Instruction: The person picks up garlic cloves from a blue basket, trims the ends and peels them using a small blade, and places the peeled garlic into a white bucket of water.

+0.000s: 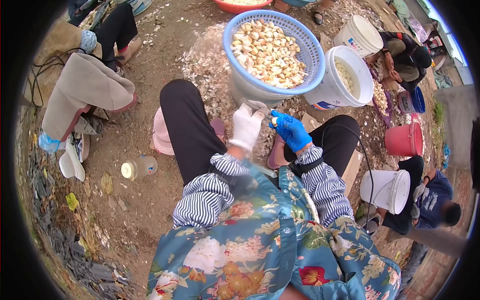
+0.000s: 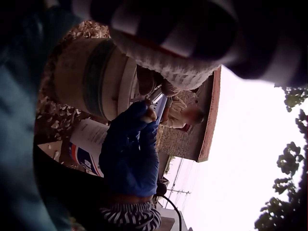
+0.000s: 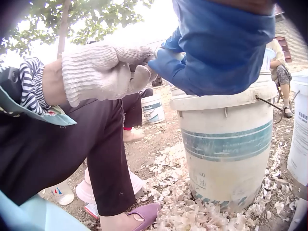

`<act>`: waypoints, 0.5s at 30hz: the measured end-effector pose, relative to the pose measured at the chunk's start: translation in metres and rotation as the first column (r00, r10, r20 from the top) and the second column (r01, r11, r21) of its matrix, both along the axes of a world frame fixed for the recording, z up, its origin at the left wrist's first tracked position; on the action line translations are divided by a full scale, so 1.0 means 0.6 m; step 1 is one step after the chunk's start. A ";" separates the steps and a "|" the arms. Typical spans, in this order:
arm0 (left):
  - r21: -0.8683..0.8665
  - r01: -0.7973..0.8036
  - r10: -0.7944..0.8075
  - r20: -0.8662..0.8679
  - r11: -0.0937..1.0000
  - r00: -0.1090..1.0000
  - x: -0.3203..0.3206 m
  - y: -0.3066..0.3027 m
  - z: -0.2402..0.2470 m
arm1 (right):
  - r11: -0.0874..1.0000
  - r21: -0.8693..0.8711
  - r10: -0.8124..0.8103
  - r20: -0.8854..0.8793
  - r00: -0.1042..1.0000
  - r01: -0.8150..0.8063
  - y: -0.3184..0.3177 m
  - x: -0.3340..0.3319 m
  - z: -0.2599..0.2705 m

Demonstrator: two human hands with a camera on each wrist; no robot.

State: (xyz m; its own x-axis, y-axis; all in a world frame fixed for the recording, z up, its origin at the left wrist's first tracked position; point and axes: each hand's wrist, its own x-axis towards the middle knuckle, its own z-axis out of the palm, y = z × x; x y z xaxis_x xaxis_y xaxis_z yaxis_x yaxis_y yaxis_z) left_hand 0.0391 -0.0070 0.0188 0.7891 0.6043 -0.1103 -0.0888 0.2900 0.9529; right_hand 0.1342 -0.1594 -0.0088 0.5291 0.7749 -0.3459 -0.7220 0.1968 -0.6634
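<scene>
My left hand, in a white knit glove, holds a small knife whose metal blade shows in the left wrist view; its handle is hidden by the fingers. My right hand, in a blue rubber glove, pinches a garlic clove between thumb and fingertips. The two hands meet fingertip to fingertip above my lap, the blade right beside the clove. Just beyond them a blue basket, heaped with garlic cloves, sits on top of a pale bucket.
Right of the basket stands a white bucket with pale cloves in liquid. A lidded bucket, a red bucket and another white bucket stand farther right, near seated people. Garlic skins litter the ground. A jar lies at left.
</scene>
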 end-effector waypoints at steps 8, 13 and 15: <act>0.078 -0.126 0.130 -0.055 0.989 0.990 0.010 0.011 -0.033 | 0.987 0.072 0.151 -0.072 0.986 -0.146 0.011 -0.021 0.017; 0.188 -0.106 0.136 -0.155 0.976 0.978 0.006 0.015 -0.014 | 0.997 0.027 0.077 -0.014 0.997 -0.077 0.012 -0.018 0.036; 0.075 -0.040 0.058 -0.265 0.996 0.962 -0.006 0.016 0.024 | 0.999 -0.041 -0.005 0.078 0.997 0.009 0.016 -0.016 0.042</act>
State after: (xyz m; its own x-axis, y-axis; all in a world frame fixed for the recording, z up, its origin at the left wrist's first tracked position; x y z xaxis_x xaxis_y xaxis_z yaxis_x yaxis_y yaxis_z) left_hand 0.0355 0.0028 0.0332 0.7059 0.6549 -0.2697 0.1588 0.2248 0.9614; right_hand 0.1249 -0.1499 0.0165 0.5609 0.7570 -0.3353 -0.6667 0.1729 -0.7250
